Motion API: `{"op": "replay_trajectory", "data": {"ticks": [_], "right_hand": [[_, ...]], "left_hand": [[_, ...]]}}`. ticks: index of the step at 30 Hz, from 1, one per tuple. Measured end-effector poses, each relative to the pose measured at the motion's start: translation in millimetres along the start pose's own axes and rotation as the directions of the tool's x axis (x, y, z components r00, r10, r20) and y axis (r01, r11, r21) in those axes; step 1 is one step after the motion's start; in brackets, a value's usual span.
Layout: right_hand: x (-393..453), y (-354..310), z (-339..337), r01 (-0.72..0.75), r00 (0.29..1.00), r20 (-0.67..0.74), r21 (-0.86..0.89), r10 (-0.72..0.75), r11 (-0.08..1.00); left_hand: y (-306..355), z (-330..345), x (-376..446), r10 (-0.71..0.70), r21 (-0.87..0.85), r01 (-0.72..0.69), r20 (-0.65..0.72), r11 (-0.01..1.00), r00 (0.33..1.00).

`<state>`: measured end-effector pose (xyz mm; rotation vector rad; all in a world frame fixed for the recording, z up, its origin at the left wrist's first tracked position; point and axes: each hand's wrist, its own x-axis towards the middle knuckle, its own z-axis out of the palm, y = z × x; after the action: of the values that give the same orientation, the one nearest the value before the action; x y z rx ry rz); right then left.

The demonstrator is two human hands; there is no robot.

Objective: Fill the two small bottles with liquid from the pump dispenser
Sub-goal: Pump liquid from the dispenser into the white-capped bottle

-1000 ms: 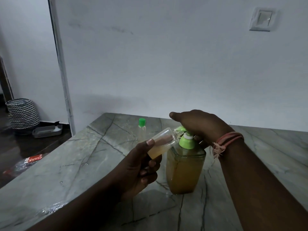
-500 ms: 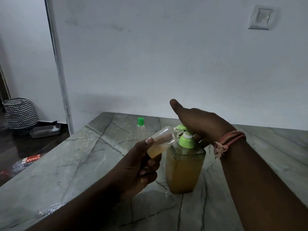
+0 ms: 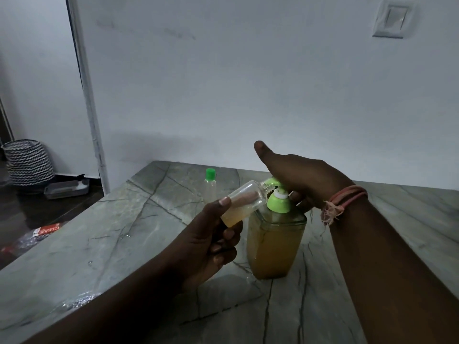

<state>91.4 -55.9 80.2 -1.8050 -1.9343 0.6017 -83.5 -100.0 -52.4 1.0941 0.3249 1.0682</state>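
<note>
— Hands first: where are they?

— Left hand point(image 3: 208, 244) grips a small open bottle point(image 3: 244, 203), thumb on top, fingers point(image 3: 228, 234) curled under, clamped on it. Bottle tilted, mouth up against the green spout point(image 3: 270, 182) of the dispenser point(image 3: 273, 244). Amber liquid pooled in its low end, near my thumb; upper part clear.

— Right hand?

— Right hand point(image 3: 305, 180) lies over the pump head, palm down, thumb stuck out and up. Fingertips curl below the head, beside the green collar point(image 3: 278, 203); whether they pinch it I cannot tell. Thread bands point(image 3: 342, 199) on that wrist.

— Dispenser itself?

— Square clear jar, upright on the worktop point(image 3: 124, 232), mostly full of amber liquid.

— Second bottle?

— Capped bottle point(image 3: 210, 186), green lid, upright farther back on the worktop, left of the dispenser, apart from both hands. Looks clear inside; level hard to read.

— Anything else?

— Wet patches on the worktop near the front left edge. Patterned basket point(image 3: 28, 161) and a tray point(image 3: 67, 191) on the floor at left. Switch point(image 3: 392, 19) on the wall.
</note>
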Motion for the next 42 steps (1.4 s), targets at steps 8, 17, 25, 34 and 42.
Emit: {"op": "replay_trajectory", "data": {"ticks": [8,17,25,34,42], "right_hand": [[3.9,-1.8,1.5,-0.018,1.0,-0.016,-0.002,0.018,1.0],[2.7,-2.7,-1.7,0.016,1.0,-0.001,-0.014,-0.016,1.0],[4.3,-2.2,-0.3,0.011,1.0,0.014,-0.002,-0.011,1.0],[3.9,-5.8,3.0,0.022,1.0,0.015,-0.048,-0.021,0.999],[4.8,-3.0,0.2,0.024,1.0,0.01,-0.004,-0.024,1.0]], "left_hand": [[-2.9,1.5,1.2,0.027,0.015,-0.026,-0.025,1.0,0.999],[0.3,2.8,2.2,0.035,-0.151,-0.028,0.045,0.988,0.998],[-1.1,2.6,0.8,0.076,-0.146,-0.071,0.026,0.987,0.997],[1.4,-0.6,2.8,0.069,-0.142,-0.065,0.022,0.988,0.997],[-1.0,-0.5,3.2,0.058,-0.183,-0.049,0.045,0.982,0.997]]}}
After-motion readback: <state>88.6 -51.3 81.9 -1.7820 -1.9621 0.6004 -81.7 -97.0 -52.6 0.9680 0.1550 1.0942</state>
